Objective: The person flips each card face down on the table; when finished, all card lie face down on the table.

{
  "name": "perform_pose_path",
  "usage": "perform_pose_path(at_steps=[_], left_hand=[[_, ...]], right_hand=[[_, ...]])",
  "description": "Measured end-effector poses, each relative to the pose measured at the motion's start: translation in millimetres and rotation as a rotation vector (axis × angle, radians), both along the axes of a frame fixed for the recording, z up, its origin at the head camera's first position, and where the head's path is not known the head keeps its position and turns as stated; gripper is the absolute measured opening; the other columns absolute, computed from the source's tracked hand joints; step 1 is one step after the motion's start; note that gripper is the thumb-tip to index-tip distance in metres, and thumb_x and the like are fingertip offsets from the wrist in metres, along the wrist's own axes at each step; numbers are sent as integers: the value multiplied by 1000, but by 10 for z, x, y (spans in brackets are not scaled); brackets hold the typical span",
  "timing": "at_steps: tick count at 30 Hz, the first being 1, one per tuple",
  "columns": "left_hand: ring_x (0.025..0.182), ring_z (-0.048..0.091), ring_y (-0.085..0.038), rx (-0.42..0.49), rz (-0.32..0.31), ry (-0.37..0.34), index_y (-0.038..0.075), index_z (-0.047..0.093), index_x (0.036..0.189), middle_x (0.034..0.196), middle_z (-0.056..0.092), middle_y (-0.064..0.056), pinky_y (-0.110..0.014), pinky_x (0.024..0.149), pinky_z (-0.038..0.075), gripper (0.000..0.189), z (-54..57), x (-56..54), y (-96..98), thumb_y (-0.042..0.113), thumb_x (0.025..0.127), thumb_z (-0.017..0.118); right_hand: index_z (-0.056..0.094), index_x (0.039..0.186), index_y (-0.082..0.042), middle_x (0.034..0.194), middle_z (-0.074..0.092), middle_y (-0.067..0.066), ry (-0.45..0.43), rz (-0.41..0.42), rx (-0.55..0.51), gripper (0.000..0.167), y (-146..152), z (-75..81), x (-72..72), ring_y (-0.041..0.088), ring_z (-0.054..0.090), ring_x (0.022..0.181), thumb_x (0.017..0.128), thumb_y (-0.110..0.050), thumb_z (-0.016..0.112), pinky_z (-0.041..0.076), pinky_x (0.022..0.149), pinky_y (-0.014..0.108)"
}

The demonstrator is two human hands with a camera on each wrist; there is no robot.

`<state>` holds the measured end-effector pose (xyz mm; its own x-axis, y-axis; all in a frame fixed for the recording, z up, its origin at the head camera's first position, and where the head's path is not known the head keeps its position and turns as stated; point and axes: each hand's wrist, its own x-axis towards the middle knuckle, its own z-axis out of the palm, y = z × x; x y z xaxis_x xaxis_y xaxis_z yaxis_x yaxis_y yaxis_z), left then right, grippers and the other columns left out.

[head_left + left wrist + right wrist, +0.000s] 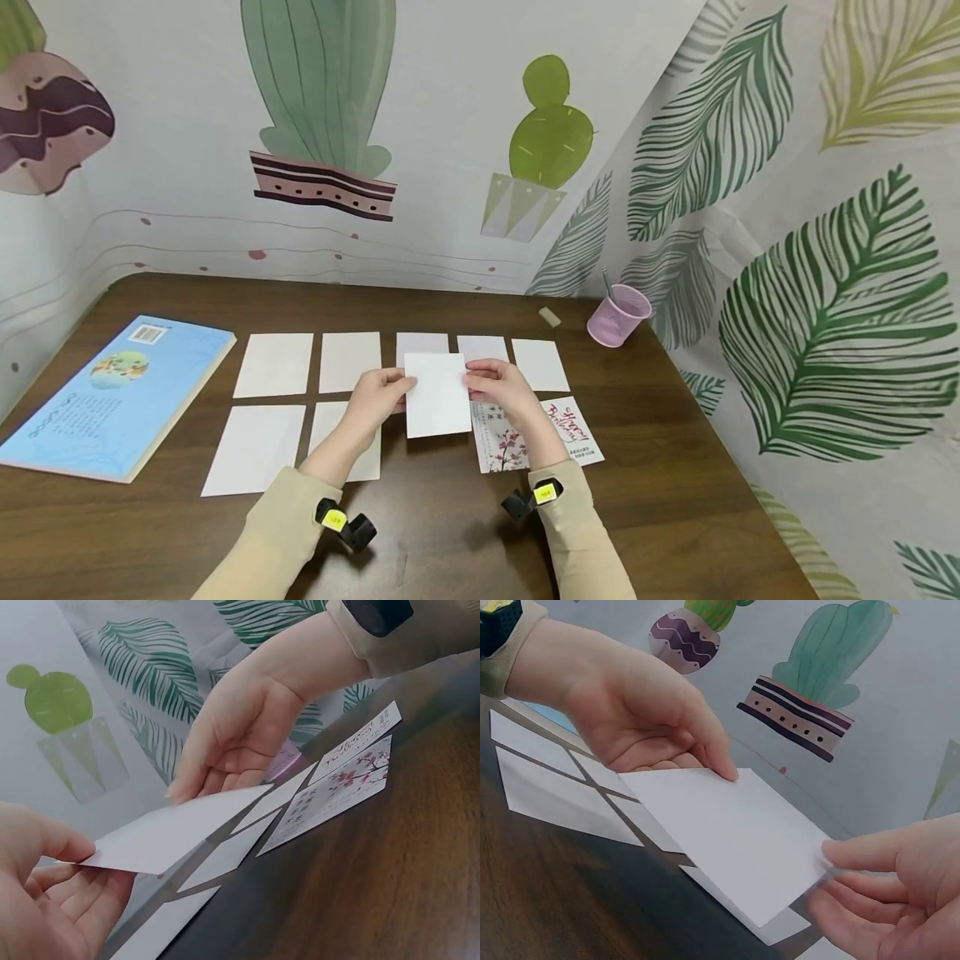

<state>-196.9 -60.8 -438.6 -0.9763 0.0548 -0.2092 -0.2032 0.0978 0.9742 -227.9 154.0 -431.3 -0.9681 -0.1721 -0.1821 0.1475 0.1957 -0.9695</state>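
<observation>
A blank white card (pixel 437 396) is held up off the table between my two hands. At its left edge my left hand (pixel 375 400) pinches it, thumb on top and fingers beneath. My right hand (pixel 506 392) pinches the opposite edge, as the right wrist view also shows, with the thumb (pixel 859 853) over the card. Beneath the right forearm lies a card printed with pink blossoms (pixel 501 442), partly covered. Beside it is a card with red lettering (pixel 572 427). Behind the held card sit two blank cards, one of them (pixel 422 342) partly hidden by it.
More blank white cards (pixel 273 365) lie in two rows on the brown wooden table (pixel 420 533). A blue book (pixel 120 396) lies at the left. Toward the back right are a small eraser (pixel 550 317) and a pink mesh pen cup (pixel 618 317) with a pencil. Patterned cloth hangs behind.
</observation>
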Motion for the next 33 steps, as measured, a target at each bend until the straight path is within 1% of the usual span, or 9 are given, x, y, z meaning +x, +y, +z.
perform_pose_path(at_steps=[3,6,8,10,13,17,22,28,33], left_hand=[[89,65,-16,5,-26,-20,-14,53,129,120,62,-27,-34,85,58,42,-40,3,-8,13,97,54],[90,65,-17,-17,-50,-35,-14,52,130,121,61,-27,-33,84,59,44,-77,1,-19,14,96,55],[93,66,-20,-41,-70,-36,-15,51,131,124,59,-30,-34,84,59,46,-103,0,-34,14,96,56],[95,67,-22,-71,-87,-34,-16,51,130,125,59,-31,-35,83,59,46,-128,2,-57,13,95,57],[90,69,-20,-105,-104,-22,-17,54,126,120,61,-31,-33,80,60,44,-163,0,-100,12,94,61],[77,69,-15,-144,-94,-18,-15,60,120,109,68,-27,-30,73,60,42,-186,-12,-168,13,90,68],[67,70,-12,-170,-77,-28,-11,66,113,93,74,-20,-26,67,59,36,-172,-21,-240,13,86,72],[64,68,-10,-231,-76,-56,-7,70,105,81,74,-11,-26,64,59,27,-144,-17,-262,10,84,74],[63,68,-10,-292,-75,-51,-7,72,101,75,74,-10,-25,62,58,25,-141,-21,-248,8,82,76]], right_hand=[[56,122,14,97,65,8,-36,43,8,36,-2,-10,11,8,63,79,90,-1,64,59,80,28],[55,116,15,89,63,3,-65,60,11,32,-3,-19,16,7,62,75,89,1,64,58,73,23],[55,115,14,88,61,4,-85,73,9,30,3,-28,14,8,62,74,89,1,65,57,70,21],[54,114,15,87,60,4,-101,91,10,30,9,-38,9,8,61,73,89,2,65,57,68,20],[53,113,16,86,59,4,-102,124,32,29,15,-59,9,9,61,73,89,3,64,58,69,21],[53,113,16,84,57,2,-108,161,73,28,13,-90,7,9,61,72,90,4,62,59,71,24],[53,113,16,83,55,3,-138,179,91,27,-6,-117,12,10,61,72,90,5,61,60,73,28],[53,110,16,82,55,4,-150,194,125,24,-27,-140,31,12,60,71,89,7,62,61,73,32],[56,107,14,81,57,5,-148,167,172,24,-58,-155,34,12,61,68,87,5,65,61,72,33]])
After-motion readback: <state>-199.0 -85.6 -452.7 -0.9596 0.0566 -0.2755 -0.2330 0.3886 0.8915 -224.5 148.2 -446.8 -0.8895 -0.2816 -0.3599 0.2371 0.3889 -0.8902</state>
